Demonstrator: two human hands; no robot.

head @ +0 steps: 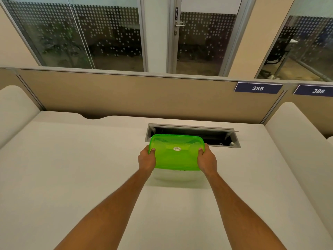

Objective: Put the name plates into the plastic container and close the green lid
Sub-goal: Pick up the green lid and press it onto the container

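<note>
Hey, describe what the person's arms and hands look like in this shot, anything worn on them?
Both forearms are bare up to the bottom edge of the picture, with no sleeve in view. The left hand and the right hand wear no gloves, and no watch, bracelet or ring shows on the wrists or fingers. No markings are visible.

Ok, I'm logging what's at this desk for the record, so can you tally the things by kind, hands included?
Hands: 2, left hand and right hand, each holding a side of the lid
Green lid: 1
Clear plastic container under it: 1
Blue number plates on the partition: 2, plate 385 and plate 386
Open cable hatch in the desk: 1
Total: 7
</note>
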